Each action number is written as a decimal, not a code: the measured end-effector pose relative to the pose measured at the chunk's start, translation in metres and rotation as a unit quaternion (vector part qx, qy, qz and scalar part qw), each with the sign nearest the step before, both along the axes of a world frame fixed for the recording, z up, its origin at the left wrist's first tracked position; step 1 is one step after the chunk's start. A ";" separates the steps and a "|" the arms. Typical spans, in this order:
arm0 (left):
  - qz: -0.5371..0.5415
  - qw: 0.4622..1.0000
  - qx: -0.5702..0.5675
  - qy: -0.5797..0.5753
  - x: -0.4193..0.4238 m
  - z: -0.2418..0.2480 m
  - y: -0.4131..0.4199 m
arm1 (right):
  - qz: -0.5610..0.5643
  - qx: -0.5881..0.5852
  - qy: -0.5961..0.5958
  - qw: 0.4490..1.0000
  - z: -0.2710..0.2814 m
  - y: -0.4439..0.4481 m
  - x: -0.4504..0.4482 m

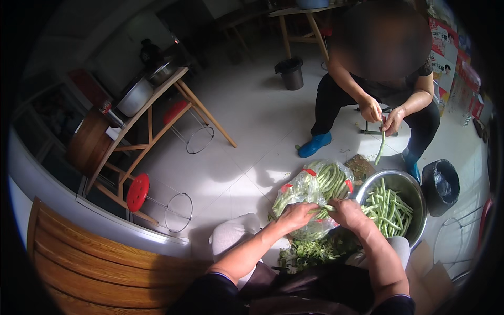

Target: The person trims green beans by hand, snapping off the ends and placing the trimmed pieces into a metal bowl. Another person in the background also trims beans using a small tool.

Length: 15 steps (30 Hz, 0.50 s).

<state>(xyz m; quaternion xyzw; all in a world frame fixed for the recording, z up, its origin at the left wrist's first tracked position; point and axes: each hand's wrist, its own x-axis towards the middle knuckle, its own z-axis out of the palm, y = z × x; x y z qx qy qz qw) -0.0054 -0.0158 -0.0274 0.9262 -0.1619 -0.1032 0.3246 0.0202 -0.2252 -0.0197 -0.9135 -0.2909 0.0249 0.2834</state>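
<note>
Between my two hands a green bean pod (323, 209) is stretched sideways. My left hand (297, 215) pinches one end, and my right hand (348, 212) grips the other part. Just beyond and below them lies a clear plastic bag (311, 185) with red strips, full of long green beans (332, 179). To the right of my right hand stands a steel basin (420, 220) holding shorter bean pieces (388, 208). Under my hands, between my knees, is a heap of green trimmings (311, 252) on the floor.
Opposite me a seated person in blue boots (315, 145) holds a long bean (380, 147). A black bin (441, 189) stands right of the basin. At left are a wooden table (157, 98) with pots, a red stool (138, 193) and a slatted wooden bench (90, 260).
</note>
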 end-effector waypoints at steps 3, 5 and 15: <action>-0.026 0.997 0.003 -0.077 0.001 -0.016 0.006 | 0.036 -0.015 -0.028 0.999 -0.007 -0.003 0.000; -0.044 0.994 -0.002 -0.096 0.002 -0.023 0.006 | 0.039 -0.049 -0.021 0.998 -0.013 -0.003 0.002; -0.066 0.995 0.029 -0.070 -0.002 -0.042 0.005 | 0.113 -0.132 0.026 0.984 -0.021 0.005 0.001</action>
